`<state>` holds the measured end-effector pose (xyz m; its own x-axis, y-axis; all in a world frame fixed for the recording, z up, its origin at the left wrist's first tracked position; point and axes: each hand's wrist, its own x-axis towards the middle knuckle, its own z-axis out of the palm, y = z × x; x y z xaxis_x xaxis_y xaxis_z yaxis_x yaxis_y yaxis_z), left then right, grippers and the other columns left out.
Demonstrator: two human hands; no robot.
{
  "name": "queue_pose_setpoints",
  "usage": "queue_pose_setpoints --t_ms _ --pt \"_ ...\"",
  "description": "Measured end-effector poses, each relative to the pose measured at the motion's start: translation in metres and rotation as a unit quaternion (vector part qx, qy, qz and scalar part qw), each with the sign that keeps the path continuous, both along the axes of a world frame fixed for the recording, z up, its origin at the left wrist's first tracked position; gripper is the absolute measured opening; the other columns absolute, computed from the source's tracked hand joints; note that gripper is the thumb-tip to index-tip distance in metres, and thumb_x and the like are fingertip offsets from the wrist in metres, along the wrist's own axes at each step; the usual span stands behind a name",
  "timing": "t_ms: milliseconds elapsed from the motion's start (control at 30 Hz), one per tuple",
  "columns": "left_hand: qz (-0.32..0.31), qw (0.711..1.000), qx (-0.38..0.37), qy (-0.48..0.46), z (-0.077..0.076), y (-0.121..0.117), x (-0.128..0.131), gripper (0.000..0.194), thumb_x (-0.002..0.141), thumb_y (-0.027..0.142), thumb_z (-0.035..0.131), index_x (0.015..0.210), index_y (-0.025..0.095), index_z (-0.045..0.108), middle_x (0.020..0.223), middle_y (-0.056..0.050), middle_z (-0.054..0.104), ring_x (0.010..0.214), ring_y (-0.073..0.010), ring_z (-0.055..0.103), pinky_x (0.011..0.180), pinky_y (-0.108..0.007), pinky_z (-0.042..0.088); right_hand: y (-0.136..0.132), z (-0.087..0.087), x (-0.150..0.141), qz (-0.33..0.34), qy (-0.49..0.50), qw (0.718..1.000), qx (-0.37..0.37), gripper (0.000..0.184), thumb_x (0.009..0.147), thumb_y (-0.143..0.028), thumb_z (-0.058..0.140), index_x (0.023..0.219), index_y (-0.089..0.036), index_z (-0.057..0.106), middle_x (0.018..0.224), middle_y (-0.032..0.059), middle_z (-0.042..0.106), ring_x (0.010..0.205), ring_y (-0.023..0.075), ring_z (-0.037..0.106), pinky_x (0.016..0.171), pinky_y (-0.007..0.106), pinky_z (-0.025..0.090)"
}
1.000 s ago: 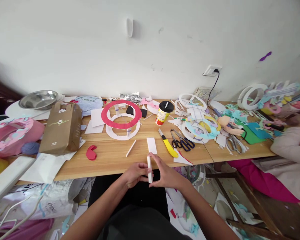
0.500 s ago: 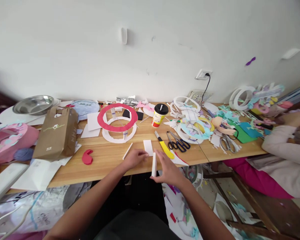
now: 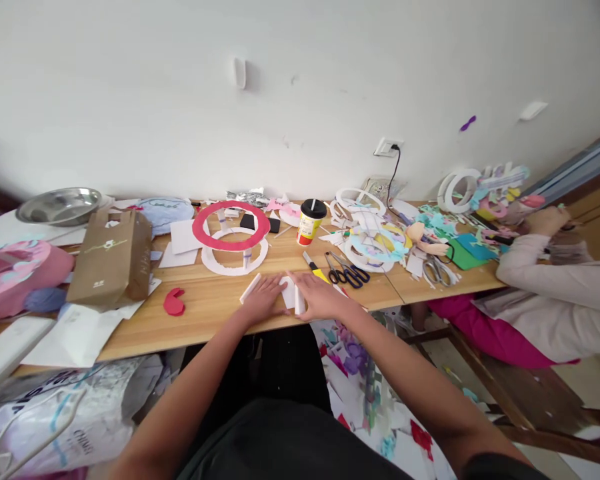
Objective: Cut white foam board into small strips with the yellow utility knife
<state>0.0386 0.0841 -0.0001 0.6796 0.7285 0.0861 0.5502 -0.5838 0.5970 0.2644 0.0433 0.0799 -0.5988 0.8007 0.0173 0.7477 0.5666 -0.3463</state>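
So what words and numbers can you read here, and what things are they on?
"CHIM", on the silvery bag under the table; the end of that word is unclear.
Big dark letters on the same bag: too creased and covered to read.
Brown bag: writing and small marks, too small.
Cup: print on its label, too small.
Blue round piece: squiggly marks, too blurred.
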Motion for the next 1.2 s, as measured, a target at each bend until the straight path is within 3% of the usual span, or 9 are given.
queue_pose_setpoints --t_ms 100,267,400,733,1000,1067,1133,1200 --pt "0.018 1.000 -0.008 -0.004 -0.003 -0.005 -0.003 0.077 0.077 0.059 0.066 0.142 0.022 0.046 0.161 -0.013 0.021 0.148 -0.0361 0.017 0.119 -0.051 0.013 0.021 -0.011 -0.007 0.038 -0.035 0.999 -0.011 0.118 0.064 -0.040 0.079 0.156 -0.015 0.009 0.143 0.0209 0.043 0.133 0.0365 0.039 0.110 0.050 0.032" --pt "0.030 0.998 0.002 -0.056 -0.004 -0.007 -0.002 0.086 0.070 0.046 0.075 0.143 0.017 0.042 0.154 -0.016 0.034 0.145 -0.0346 0.026 0.119 -0.046 0.017 0.036 -0.018 -0.002 0.084 -0.056 0.994 -0.039 0.122 0.064 -0.042 0.081 0.156 -0.018 0.004 0.150 0.0191 0.037 0.136 0.0344 0.037 0.111 0.047 0.032" --pt "0.056 0.995 -0.009 -0.088 -0.005 -0.010 -0.001 0.097 0.065 0.042 0.078 0.147 0.015 0.033 0.150 -0.018 0.039 0.140 -0.0365 0.032 0.117 -0.048 0.022 0.035 -0.017 0.001 0.071 -0.064 0.994 -0.058 0.123 0.064 -0.044 0.080 0.157 -0.019 0.003 0.150 0.0185 0.036 0.138 0.0337 0.036 0.112 0.045 0.031" --pt "0.069 0.987 -0.037 -0.143 0.003 -0.017 -0.009 0.095 0.061 0.035 0.081 0.143 0.017 0.038 0.142 -0.018 0.047 0.131 -0.0349 0.045 0.110 -0.048 0.033 0.034 -0.019 -0.007 0.078 -0.050 0.994 -0.061 0.119 0.064 -0.051 0.080 0.156 -0.020 0.011 0.150 0.0183 0.038 0.136 0.0332 0.039 0.111 0.045 0.032" --pt "0.051 0.975 -0.087 -0.199 0.011 -0.017 -0.010 0.098 0.054 0.034 0.086 0.140 0.017 0.043 0.141 -0.017 0.049 0.131 -0.0340 0.047 0.112 -0.048 0.034 0.022 -0.018 -0.015 0.052 -0.002 0.998 -0.041 0.112 0.062 -0.043 0.083 0.152 -0.018 0.022 0.144 0.0191 0.044 0.133 0.0329 0.042 0.111 0.046 0.031" --pt "0.059 0.969 -0.098 -0.218 0.017 -0.024 -0.010 0.096 0.063 0.040 0.082 0.144 0.018 0.037 0.147 -0.019 0.043 0.135 -0.0326 0.043 0.112 -0.047 0.034 0.014 -0.010 -0.015 0.039 0.015 0.999 -0.029 0.112 0.062 -0.041 0.084 0.152 -0.017 0.022 0.142 0.0195 0.044 0.132 0.0331 0.042 0.111 0.046 0.032" --pt "0.086 0.949 -0.133 -0.272 0.026 -0.039 -0.012 0.081 0.083 0.049 0.064 0.149 0.021 0.027 0.153 -0.019 0.034 0.139 -0.0291 0.040 0.110 -0.045 0.037 -0.001 0.001 -0.016 0.020 0.040 0.999 -0.008 0.114 0.065 -0.041 0.082 0.154 -0.019 0.014 0.146 0.0189 0.038 0.135 0.0318 0.038 0.112 0.046 0.031" --pt "0.141 0.836 -0.284 -0.447 0.036 -0.063 -0.016 0.063 0.093 0.053 0.049 0.147 0.025 0.032 0.149 -0.017 0.041 0.131 -0.0260 0.050 0.106 -0.043 0.042 -0.025 0.011 -0.021 0.002 0.076 0.997 0.017 0.116 0.070 -0.042 0.078 0.154 -0.023 0.002 0.152 0.0170 0.029 0.138 0.0287 0.033 0.113 0.045 0.030"
